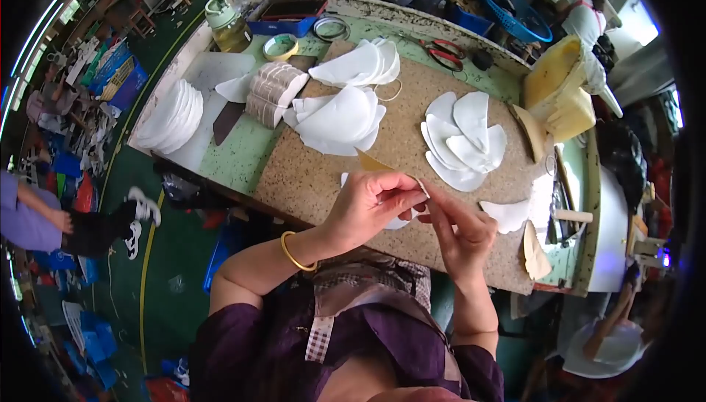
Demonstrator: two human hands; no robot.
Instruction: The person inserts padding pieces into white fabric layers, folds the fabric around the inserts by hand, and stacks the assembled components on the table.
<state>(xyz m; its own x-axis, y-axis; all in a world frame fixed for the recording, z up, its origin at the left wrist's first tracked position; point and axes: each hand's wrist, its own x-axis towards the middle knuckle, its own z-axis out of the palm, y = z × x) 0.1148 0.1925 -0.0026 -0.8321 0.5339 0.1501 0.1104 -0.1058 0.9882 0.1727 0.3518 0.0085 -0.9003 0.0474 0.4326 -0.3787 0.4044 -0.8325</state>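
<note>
Both of my hands meet near the front edge of the brown board. My left hand, a gold bangle on its wrist, pinches a thin piece with a tan pointed end and a white edge. The fingers of my right hand are closed at the other end of that edge. Partly hidden beneath the hands are white pieces. Beyond them lie fanned white pieces and another white pile. A curved white piece rests right of my right hand.
At the left are a white stack and a striped bundle. Farther back stand a bottle, tape and red-handled scissors. A yellow container stands at the right. Other people are at both sides.
</note>
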